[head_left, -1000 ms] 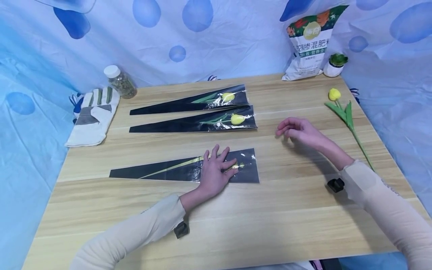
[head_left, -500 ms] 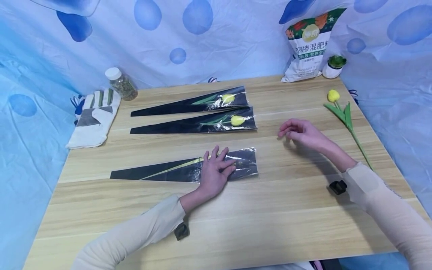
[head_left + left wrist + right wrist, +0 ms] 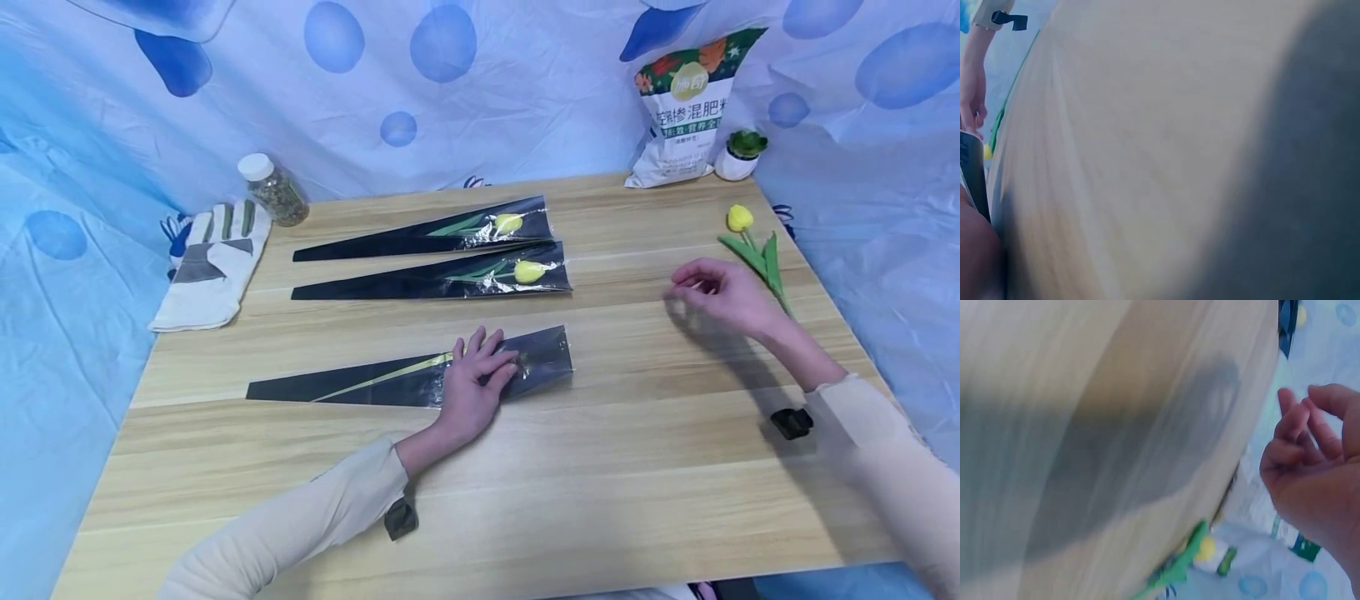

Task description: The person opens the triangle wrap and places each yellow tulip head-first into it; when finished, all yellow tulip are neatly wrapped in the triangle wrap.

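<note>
Near the middle of the table, my left hand (image 3: 471, 390) rests on a long black-and-clear flower sleeve (image 3: 360, 385) with a yellow stripe. Thumb and index finger pinch its film near the wide end, which lifts off the wood; the exact grip is partly hidden. My right hand (image 3: 723, 296) hovers with loosely bent fingers and holds nothing; in the right wrist view its fingers (image 3: 1291, 422) also show bare. Just beyond it lies an artificial yellow tulip (image 3: 739, 218) with green leaves. Two more sleeves (image 3: 352, 247) (image 3: 345, 289), each with a yellow tulip inside, lie behind.
A white-and-grey work glove (image 3: 202, 287) and a white-lidded jar (image 3: 279, 196) lie at the back left. A fertilizer bag (image 3: 678, 125) leans at the back right beside a small potted succulent (image 3: 738, 158). Blue patterned curtains surround the wooden table.
My right hand has moved right, toward the loose tulip. Under my left hand, the thumb and index finger have drawn together and the sleeve's wide end has risen.
</note>
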Demonstrator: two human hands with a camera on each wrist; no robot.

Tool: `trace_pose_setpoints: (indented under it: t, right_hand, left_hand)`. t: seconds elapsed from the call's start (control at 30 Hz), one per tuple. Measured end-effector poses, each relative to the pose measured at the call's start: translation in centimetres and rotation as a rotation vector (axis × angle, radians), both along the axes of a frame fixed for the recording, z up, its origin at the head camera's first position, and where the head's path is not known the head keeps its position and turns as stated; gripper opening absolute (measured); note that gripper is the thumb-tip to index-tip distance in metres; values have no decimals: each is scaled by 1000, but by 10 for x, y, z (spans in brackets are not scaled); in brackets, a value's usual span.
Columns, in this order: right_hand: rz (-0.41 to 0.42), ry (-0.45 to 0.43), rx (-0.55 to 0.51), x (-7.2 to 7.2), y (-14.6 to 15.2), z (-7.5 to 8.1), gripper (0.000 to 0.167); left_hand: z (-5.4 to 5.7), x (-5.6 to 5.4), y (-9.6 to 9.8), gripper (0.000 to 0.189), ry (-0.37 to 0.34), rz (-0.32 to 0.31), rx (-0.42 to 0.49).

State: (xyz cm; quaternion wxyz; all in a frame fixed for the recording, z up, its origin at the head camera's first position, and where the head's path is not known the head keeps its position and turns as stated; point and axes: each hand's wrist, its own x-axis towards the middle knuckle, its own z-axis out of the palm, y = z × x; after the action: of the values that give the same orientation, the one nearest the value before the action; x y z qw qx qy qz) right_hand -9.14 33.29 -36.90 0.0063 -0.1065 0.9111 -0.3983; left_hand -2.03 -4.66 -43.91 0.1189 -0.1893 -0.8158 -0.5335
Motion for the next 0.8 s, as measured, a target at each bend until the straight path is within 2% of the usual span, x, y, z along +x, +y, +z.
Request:
trace_pose_setpoints:
  t: [0.07, 0.2, 0.37, 0.5, 0.6, 0.8]
  right_hand:
    - [-60, 58, 68, 2, 10, 3, 17]
    - [-177, 114, 201, 8, 34, 9, 17]
    - [-271, 80, 336, 15, 64, 15, 23]
    - [-271, -27, 460, 20, 82, 19, 29]
    - [-234, -97, 558, 21, 91, 22, 33]
    - [-187, -179, 692, 22, 99, 19, 39]
  left_hand:
    - [0, 0, 0, 20, -4, 5, 13]
    - [-1, 0, -1, 18, 2, 11, 38]
    - [-2, 0, -1, 15, 16, 7, 63]
    - [-2, -1, 0, 15, 18, 3, 71]
    - [-1, -1, 0, 15, 15, 0, 69]
    - [-1, 0, -1, 16, -12, -3, 73]
